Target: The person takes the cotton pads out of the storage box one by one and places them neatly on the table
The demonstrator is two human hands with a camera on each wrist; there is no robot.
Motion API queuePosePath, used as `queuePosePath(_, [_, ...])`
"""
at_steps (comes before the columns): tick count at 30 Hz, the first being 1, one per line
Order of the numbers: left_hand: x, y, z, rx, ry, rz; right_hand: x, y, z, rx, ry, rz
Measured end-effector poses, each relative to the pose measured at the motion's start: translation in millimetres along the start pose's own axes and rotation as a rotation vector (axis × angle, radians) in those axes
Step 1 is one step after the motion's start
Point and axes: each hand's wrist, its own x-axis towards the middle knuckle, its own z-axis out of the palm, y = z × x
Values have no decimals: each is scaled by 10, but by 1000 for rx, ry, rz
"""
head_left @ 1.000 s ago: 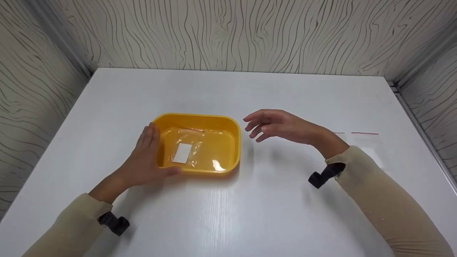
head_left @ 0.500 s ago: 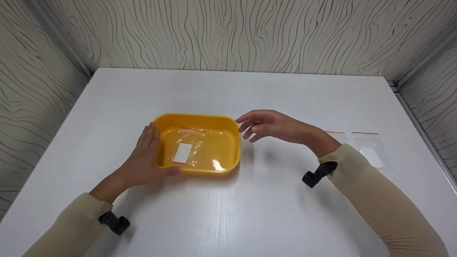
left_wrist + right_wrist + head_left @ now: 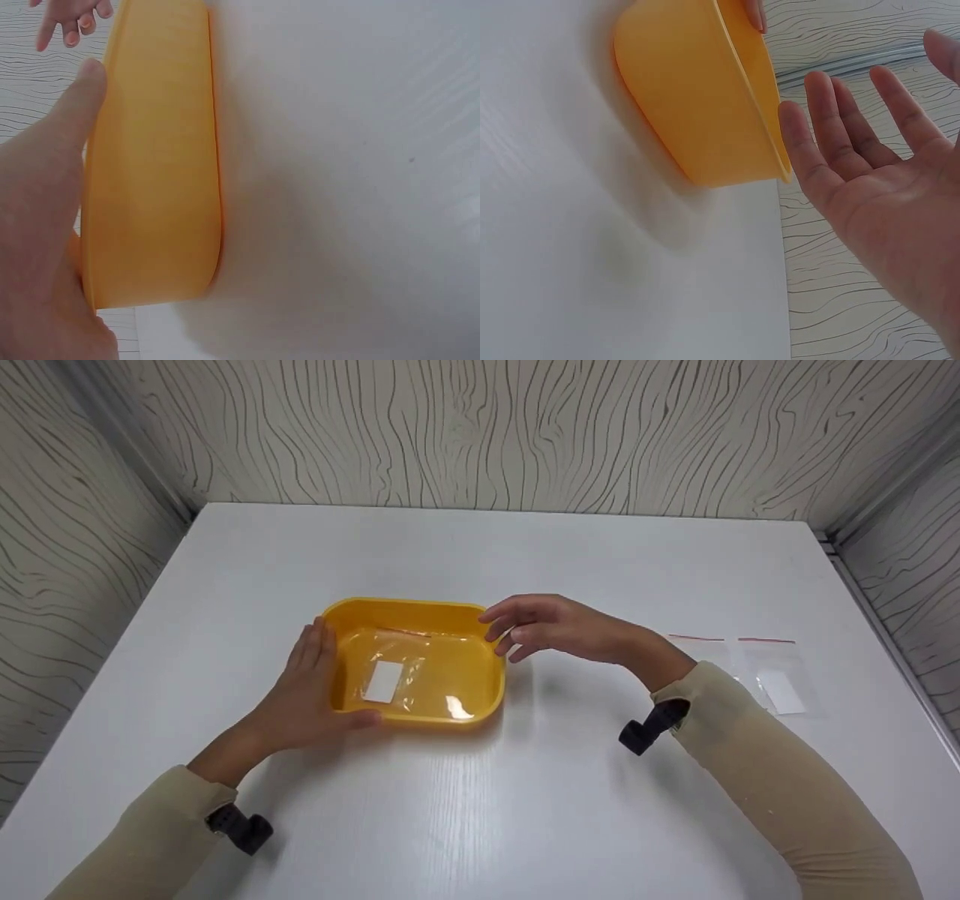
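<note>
A yellow plastic box [image 3: 435, 616] with rounded corners stands upright on the white table. Inside it lies a clear zip bag [image 3: 411, 651] with a red seal line and a white rectangle. My left hand [image 3: 304, 701] rests against the box's left end, fingers straight along the side and thumb on the near rim; in the left wrist view the thumb [image 3: 79, 101] lies along the rim. My right hand [image 3: 551, 622] hovers at the right end, fingers spread and lightly bent, overlapping the far right corner. In the right wrist view its palm [image 3: 900, 217] holds nothing.
Two more clear zip bags with red seal lines lie to the right, one [image 3: 781, 679] in full sight and the other [image 3: 701, 649] partly behind the right forearm. Wood-patterned panels [image 3: 480, 435] enclose the table [image 3: 450, 817] at the back and sides.
My right hand has moved left, from beside the box to over its right rim. More of the bags on the right now shows. The left hand and the box have stayed still.
</note>
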Motion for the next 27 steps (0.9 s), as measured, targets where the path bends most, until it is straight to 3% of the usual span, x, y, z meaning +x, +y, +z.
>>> queuePosePath(15, [-11,-8,6,-7,-6,-4,210,-78,134,-43,55,85])
queuePosePath(27, [0,-10,6,-1,-6,3,359,-124,231,-89,50,132])
